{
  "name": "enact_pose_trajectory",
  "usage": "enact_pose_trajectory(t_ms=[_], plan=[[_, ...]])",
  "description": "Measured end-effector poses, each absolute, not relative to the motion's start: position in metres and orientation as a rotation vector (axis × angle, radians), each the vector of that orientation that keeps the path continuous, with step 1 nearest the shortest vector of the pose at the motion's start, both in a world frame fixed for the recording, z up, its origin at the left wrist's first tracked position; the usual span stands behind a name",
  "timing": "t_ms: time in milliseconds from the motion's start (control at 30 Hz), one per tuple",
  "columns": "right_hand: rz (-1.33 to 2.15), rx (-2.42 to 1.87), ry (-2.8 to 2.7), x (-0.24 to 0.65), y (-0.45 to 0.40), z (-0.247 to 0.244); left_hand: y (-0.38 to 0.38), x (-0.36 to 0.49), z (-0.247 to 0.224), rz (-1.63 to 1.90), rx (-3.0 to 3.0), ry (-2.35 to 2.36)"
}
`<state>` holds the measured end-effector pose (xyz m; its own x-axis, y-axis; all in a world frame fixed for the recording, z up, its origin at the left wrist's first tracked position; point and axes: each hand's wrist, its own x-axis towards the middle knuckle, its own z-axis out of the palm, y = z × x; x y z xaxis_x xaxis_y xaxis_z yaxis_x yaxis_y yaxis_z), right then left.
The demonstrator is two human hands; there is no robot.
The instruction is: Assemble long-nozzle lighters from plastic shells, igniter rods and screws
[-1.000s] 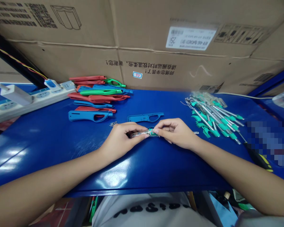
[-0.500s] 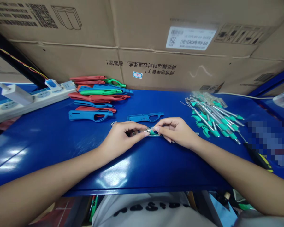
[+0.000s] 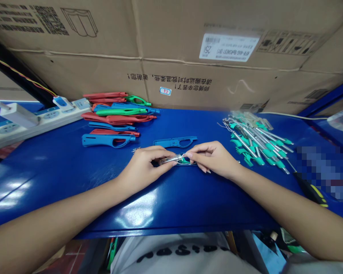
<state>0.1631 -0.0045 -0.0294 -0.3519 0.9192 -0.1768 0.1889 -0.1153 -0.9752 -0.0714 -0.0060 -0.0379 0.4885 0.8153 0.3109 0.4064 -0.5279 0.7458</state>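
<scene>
My left hand (image 3: 147,163) pinches a clear fuel tank of a long-nosed lighter (image 3: 170,159) between thumb and fingers. The fingers of my right hand (image 3: 214,158) are pinched at the tank's right end; what lies between the tips is too small to make out. Just below those fingertips shows a green trigger piece (image 3: 185,160) with a pale wire around it, partly hidden by the hand. Behind both hands an open blue lighter shell half (image 3: 174,142) lies on the blue table (image 3: 165,201).
Red, blue and green lighter shells (image 3: 108,140) are stacked at left, near a white power strip (image 3: 54,118). Metal tubes with green triggers (image 3: 254,140) are heaped at right, beside a black-and-yellow screwdriver (image 3: 311,190). Small metal pins (image 3: 135,150) lie left. A cardboard box (image 3: 171,76) stands behind.
My left fingertips have drawn back slightly to the left along the tank, so more of it shows. The right hand stays pinched in nearly the same place.
</scene>
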Motion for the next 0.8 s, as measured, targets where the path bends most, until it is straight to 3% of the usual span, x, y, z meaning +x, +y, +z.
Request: enact_pose_trajectory(t_ms=[800], plan=[[1.482, -1.245, -1.607, 0.1631, -0.0076, -0.0311, -0.0048, -0.0710, -0.0379, 0.865, 2.033, 1.057]])
